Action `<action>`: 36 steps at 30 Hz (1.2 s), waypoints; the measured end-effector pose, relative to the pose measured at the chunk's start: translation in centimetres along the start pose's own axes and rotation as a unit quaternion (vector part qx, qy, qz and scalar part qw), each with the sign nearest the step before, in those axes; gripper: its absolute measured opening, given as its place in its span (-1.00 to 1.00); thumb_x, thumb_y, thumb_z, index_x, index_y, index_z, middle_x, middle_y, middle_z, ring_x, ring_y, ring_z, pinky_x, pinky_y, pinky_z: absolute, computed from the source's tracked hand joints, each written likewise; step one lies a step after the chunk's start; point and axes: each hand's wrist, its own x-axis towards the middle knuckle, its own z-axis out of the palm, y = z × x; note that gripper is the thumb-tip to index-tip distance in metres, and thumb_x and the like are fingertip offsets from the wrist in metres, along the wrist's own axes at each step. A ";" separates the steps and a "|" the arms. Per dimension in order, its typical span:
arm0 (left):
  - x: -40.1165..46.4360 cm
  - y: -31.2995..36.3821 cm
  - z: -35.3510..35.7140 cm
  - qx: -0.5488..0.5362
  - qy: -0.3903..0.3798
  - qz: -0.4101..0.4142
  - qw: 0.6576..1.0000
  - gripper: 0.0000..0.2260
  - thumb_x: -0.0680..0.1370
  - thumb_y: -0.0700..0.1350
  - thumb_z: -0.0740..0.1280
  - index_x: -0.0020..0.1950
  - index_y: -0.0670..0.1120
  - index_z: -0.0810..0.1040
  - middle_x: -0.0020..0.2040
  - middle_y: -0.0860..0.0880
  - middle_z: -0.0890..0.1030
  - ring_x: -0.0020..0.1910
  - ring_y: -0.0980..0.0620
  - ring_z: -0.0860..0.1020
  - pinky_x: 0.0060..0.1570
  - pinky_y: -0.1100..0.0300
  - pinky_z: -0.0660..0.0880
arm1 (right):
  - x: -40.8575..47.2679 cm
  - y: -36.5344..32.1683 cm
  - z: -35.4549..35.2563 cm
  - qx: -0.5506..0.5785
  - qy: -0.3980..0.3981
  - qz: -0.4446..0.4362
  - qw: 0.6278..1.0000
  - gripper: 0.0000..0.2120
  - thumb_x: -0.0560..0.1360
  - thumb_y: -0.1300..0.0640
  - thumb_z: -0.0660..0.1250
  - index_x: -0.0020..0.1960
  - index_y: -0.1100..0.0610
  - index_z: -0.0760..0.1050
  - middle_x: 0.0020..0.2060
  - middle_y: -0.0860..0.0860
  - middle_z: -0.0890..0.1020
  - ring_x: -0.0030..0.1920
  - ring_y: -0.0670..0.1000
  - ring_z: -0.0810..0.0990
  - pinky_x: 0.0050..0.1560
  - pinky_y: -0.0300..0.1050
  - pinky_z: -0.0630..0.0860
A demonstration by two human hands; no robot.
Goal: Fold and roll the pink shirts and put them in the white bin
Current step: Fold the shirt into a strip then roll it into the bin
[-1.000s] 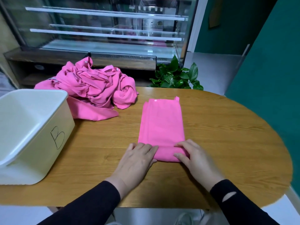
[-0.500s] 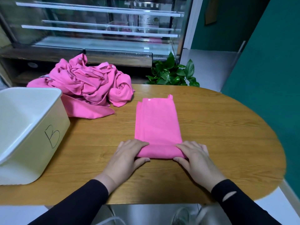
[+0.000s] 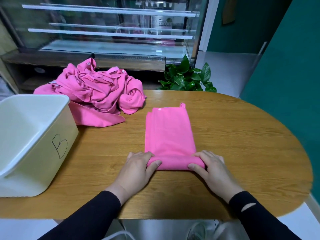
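A folded pink shirt (image 3: 169, 130) lies as a long narrow strip on the oval wooden table (image 3: 242, 135), its near end turned over into a short roll (image 3: 174, 163) that runs crosswise. The left hand (image 3: 138, 168) clasps the left end of that roll, fingers curled over the top and thumb pressed against the near side; the right hand (image 3: 211, 168) grips the right end the same way. Both arms wear black sleeves. The far end of the strip lies flat, with a small white button showing near its edge. To the left, a heap of unfolded pink shirts (image 3: 97, 96) sits bunched on the table, one flap touching the white bin (image 3: 45, 153). The bin stands at the table's left edge, marked with a handwritten letter B, and what shows of its inside holds no shirts. A leafy green plant (image 3: 187, 78) stands beyond the table.
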 end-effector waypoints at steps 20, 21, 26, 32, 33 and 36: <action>-0.3 0.9 -0.6 0.085 0.022 0.060 0.994 -0.58 0.63 0.29 0.10 0.32 0.09 0.49 0.02 0.16 0.52 -0.01 0.11 0.44 -0.02 0.13 0.27 | 0.2 -1.0 1.3 -0.027 0.062 -0.045 0.997 -0.41 0.56 -0.38 0.09 0.41 -0.05 0.45 0.22 -0.23 0.47 0.22 -0.25 0.31 0.26 -0.15 0.25; -0.3 0.9 -0.6 0.082 0.019 0.058 0.995 -0.57 0.63 0.30 0.09 0.32 0.09 0.50 0.02 0.16 0.52 -0.01 0.11 0.44 -0.01 0.15 0.25 | 0.2 -1.0 1.3 -0.024 0.066 -0.039 0.997 -0.41 0.56 -0.39 0.07 0.39 -0.05 0.46 0.20 -0.23 0.48 0.20 -0.25 0.32 0.24 -0.15 0.25; -0.3 0.9 -0.7 0.068 0.014 0.048 0.996 -0.50 0.61 0.34 0.05 0.33 0.06 0.50 0.04 0.12 0.57 0.04 0.07 0.49 0.05 0.15 0.27 | 0.3 -1.6 0.8 -0.023 0.056 -0.024 0.998 -0.40 0.57 -0.43 -0.05 0.27 -0.09 0.54 0.01 -0.26 0.52 0.06 -0.18 0.41 0.17 -0.07 0.29; -0.4 1.1 -0.9 0.020 0.054 0.013 0.998 -0.60 0.58 0.27 0.17 0.26 0.04 0.46 0.15 0.09 0.49 0.13 0.11 0.44 0.07 0.22 0.20 | 1.1 -3.0 -0.4 0.022 -0.028 0.043 0.998 -0.66 0.62 -0.25 0.09 0.19 -0.12 0.53 -0.02 -0.23 0.53 0.05 -0.47 0.29 0.21 -0.10 0.25; -0.4 1.0 -0.8 0.032 0.054 0.024 0.998 -0.59 0.57 0.27 0.22 0.29 0.04 0.45 0.19 0.08 0.47 0.15 0.11 0.43 0.09 0.22 0.21 | 1.3 -3.1 -0.6 0.029 -0.032 0.056 0.997 -0.70 0.64 -0.21 0.12 0.17 -0.10 0.53 -0.05 -0.22 0.53 0.01 -0.46 0.28 0.20 -0.09 0.26; -0.2 0.6 -0.6 0.068 0.016 0.031 0.997 -0.49 0.51 0.28 0.30 0.40 0.09 0.43 0.22 0.11 0.45 0.14 0.09 0.42 0.08 0.18 0.24 | 1.7 -3.7 -0.8 0.030 -0.032 0.098 0.994 -0.71 0.65 -0.19 0.11 0.15 -0.06 0.51 -0.14 -0.25 0.46 -0.11 -0.34 0.28 0.14 -0.10 0.26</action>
